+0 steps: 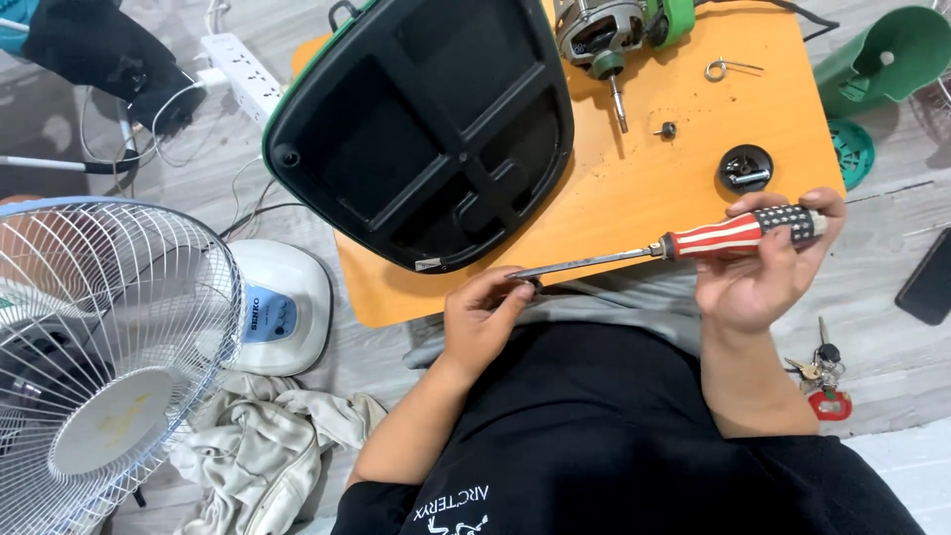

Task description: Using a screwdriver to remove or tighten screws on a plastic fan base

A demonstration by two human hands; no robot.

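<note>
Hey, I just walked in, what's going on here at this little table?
A person sits at a small orange table. Their right hand holds a screwdriver by its striped handle, while the left hand pinches something small at the blade's tip. A black fan base lies upturned on the table, beside an electric motor and a round black cap. A white fan stands on the floor at left.

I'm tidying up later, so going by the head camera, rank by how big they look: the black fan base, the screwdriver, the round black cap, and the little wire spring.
1. black fan base
2. screwdriver, held in the right hand
3. round black cap
4. wire spring, only slightly smaller than the cap
</note>
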